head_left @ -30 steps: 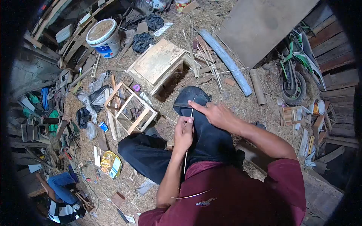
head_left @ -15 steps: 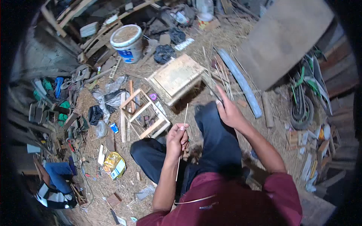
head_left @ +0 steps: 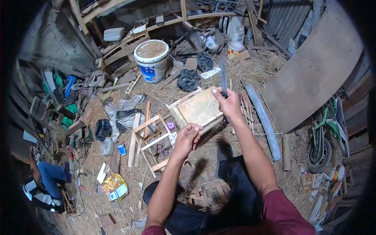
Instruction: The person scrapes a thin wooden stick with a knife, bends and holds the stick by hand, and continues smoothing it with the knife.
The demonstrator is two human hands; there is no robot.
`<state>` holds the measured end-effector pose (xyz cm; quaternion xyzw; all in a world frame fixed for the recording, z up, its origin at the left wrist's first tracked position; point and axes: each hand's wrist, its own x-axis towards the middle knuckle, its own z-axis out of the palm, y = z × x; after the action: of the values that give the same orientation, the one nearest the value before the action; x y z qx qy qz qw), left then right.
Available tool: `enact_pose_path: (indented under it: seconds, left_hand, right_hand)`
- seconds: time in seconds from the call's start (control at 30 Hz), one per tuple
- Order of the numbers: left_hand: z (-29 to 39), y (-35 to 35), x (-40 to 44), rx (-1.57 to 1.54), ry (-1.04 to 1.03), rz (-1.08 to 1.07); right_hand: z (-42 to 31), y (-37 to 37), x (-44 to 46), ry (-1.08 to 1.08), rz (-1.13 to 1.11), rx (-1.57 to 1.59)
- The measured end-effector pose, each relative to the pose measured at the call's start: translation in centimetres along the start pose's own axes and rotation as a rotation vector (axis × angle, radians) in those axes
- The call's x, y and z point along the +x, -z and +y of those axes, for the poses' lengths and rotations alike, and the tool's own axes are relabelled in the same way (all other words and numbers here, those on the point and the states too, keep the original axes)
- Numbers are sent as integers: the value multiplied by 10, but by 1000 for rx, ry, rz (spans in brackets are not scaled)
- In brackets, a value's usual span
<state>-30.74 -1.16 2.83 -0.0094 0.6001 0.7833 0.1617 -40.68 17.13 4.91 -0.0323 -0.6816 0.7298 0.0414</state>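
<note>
My left hand [head_left: 186, 141] pinches the lower end of a thin pale stick [head_left: 205, 114], which slants up and to the right. The stick's upper end reaches my right hand [head_left: 228, 105]. My right hand is closed round the dark handle of a knife [head_left: 223, 74], its blade pointing up. Both hands are raised in front of a low wooden box with a flat top [head_left: 196, 107]. To the left of the box stands a small open wooden frame [head_left: 153, 143].
A white bucket [head_left: 152, 64] stands at the upper left. A large board [head_left: 317, 66] leans at the right, near a motorbike wheel [head_left: 319, 154]. A bluish pole [head_left: 263, 121] lies on the straw-covered floor. Another person [head_left: 49, 180] sits at the lower left.
Both hands have moved up and forward, over the wooden box. The knife now points upward, and the stick reaches between the hands. The view has tilted up, showing more of the back.
</note>
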Motion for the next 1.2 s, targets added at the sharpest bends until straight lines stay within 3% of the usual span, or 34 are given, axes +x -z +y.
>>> enact_pose_path:
  seconds: [0.1, 0.47, 0.8, 1.1, 1.2]
  left_hand:
    - [-8, 14, -5, 2, 62, -18]
    - [11, 39, 6, -151, 72, 4]
    - [6, 35, 8, -190, -10, -108]
    - [2, 37, 6, -229, -38, 30]
    - [-1, 40, 3, -231, -61, 49]
  right_hand:
    - [26, 1, 5, -103, 53, -28]
    - [28, -25, 23, -170, -144, 359]
    - [8, -36, -5, -230, -266, 270]
    - [19, -49, -19, -238, -377, 272]
    - [20, -47, -24, -166, -264, 306]
